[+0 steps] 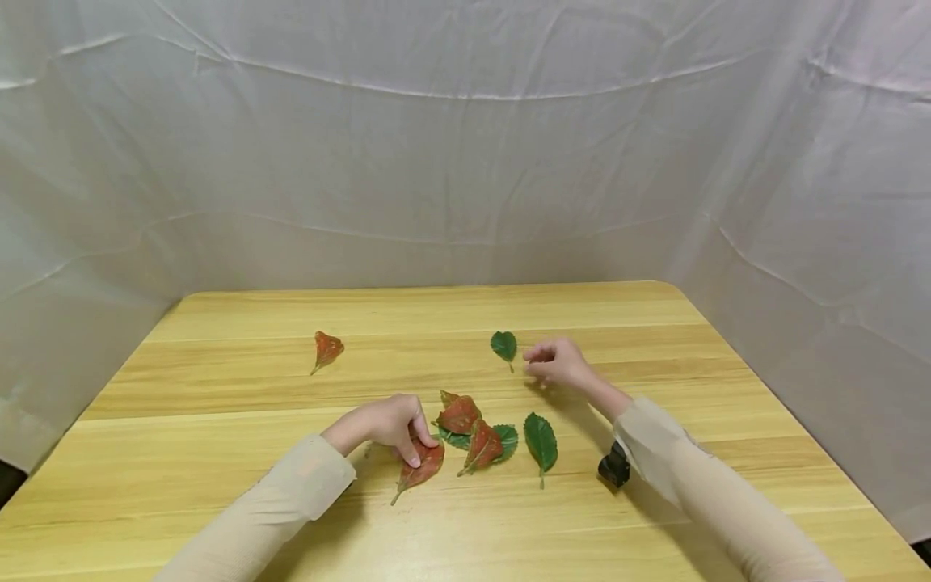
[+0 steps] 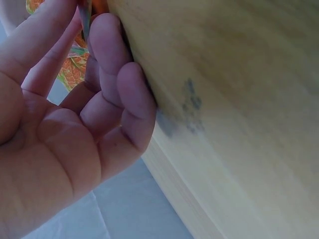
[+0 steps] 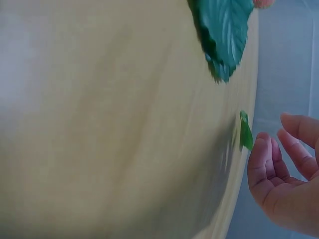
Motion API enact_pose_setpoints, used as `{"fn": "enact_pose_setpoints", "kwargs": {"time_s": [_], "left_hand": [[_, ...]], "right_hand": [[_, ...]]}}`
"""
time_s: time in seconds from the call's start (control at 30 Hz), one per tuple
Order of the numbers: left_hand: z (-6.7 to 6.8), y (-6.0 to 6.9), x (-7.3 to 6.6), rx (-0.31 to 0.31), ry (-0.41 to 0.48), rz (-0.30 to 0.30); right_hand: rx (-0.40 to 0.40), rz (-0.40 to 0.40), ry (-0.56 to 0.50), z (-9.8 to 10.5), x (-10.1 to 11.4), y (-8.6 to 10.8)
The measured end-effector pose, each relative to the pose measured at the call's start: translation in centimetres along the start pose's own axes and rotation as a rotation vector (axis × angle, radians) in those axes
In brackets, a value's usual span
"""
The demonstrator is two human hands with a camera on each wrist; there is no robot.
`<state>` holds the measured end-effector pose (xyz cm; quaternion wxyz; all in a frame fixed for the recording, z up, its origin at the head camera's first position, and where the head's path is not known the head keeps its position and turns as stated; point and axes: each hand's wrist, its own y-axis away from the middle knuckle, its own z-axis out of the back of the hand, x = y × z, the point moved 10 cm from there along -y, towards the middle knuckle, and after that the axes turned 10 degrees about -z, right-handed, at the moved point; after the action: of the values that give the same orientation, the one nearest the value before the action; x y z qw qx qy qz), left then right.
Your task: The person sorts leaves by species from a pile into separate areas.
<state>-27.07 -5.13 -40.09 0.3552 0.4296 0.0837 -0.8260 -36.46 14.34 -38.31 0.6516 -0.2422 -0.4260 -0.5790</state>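
My left hand pinches a red leaf with a thin stem, low over the table at front centre. In the left wrist view the leaf's edge shows between thumb and fingers, and the other fingers curl against the wood. Farther back, my right hand hovers beside a small green leaf, apart from it. Its fingers are loosely bent with nothing between them, as the right wrist view of that hand also shows. A larger green leaf lies nearer the front.
Between the hands sits a loose cluster of overlapping leaves, with red ones over green ones. Another red leaf lies at the back left. A pale cloth hangs around the wooden table. A black device is at the right wrist.
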Motion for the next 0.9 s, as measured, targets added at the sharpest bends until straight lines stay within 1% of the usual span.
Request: {"fn": "enact_pose_setpoints", "kwargs": {"time_s": [0.03,0.07,0.13,0.17,0.27,0.37,0.4,0.53,0.7,0.9], "left_hand": [[0.0,0.0,0.0,0.002,0.004,-0.001],[0.0,0.0,0.1,0.006,0.006,-0.008],[-0.1,0.0,0.2,0.015,0.012,-0.011],[-0.2,-0.2,0.4,0.026,0.006,-0.041],[-0.1,-0.1,0.5,0.031,0.012,-0.049],[0.0,0.0,0.5,0.021,0.019,-0.046],[0.1,0.2,0.3,0.009,0.026,-0.018],[0.1,0.3,0.2,-0.005,0.012,-0.008],[0.1,0.2,0.2,-0.005,0.006,-0.013],[0.1,0.1,0.2,-0.003,-0.001,-0.013]], "right_hand": [[0.000,-0.003,0.004,-0.1,-0.1,0.2],[-0.002,-0.026,0.009,-0.2,-0.3,0.4],[0.007,-0.019,0.014,-0.4,-0.5,0.7],[0.010,-0.024,0.016,-0.5,-0.6,0.9],[0.031,-0.009,0.021,-0.8,-0.5,1.5],[0.046,0.010,0.034,-1.0,-0.3,2.0],[0.048,0.020,0.037,-1.0,-0.1,2.2],[0.066,0.052,0.043,-1.3,0.0,2.9],[0.124,0.086,0.037,-2.3,-0.2,4.1],[0.155,0.110,0.072,-2.8,-0.2,5.3]]}}
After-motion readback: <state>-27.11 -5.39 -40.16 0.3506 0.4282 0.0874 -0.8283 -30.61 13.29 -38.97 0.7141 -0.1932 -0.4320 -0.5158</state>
